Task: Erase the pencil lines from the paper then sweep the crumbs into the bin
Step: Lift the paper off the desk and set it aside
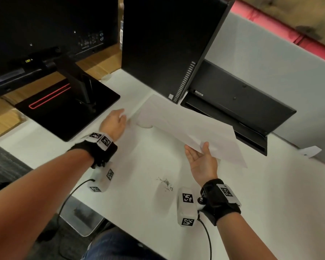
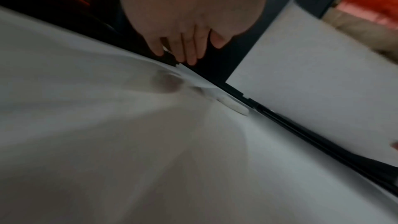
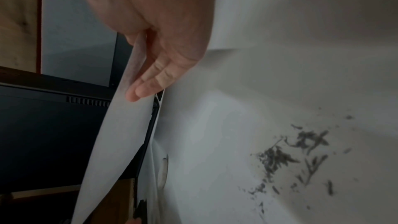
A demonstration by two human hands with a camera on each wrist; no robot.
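We pinched the paper [image 1: 188, 124] in our right hand [image 1: 202, 162], lifted clear of the crumbs [image 1: 166, 183], exposing them for sweeping; our relaxed left hand [image 1: 114, 123] gripped nothing beyond them.

The paper [image 1: 186, 126] is plain white, and so is the counter [image 1: 139, 184] under it, so the sheet barely stands out. The crumbs [image 1: 165, 183] are dark grey flecks scattered on that white. Both wrist straps [image 1: 220, 200] are black, carrying white blocks printed with black-and-white square checker markers [image 1: 187, 197]. The monitor base [image 1: 64, 111] is black with a thin red outlined slot. The computer tower [image 1: 165, 44] is black, with a row of pale vent slits down one edge. Behind it the partition [image 1: 270, 59] is pale grey, topped with a red band [image 1: 270, 23]. At the far left there is light brown wood grain [image 1: 4, 119].
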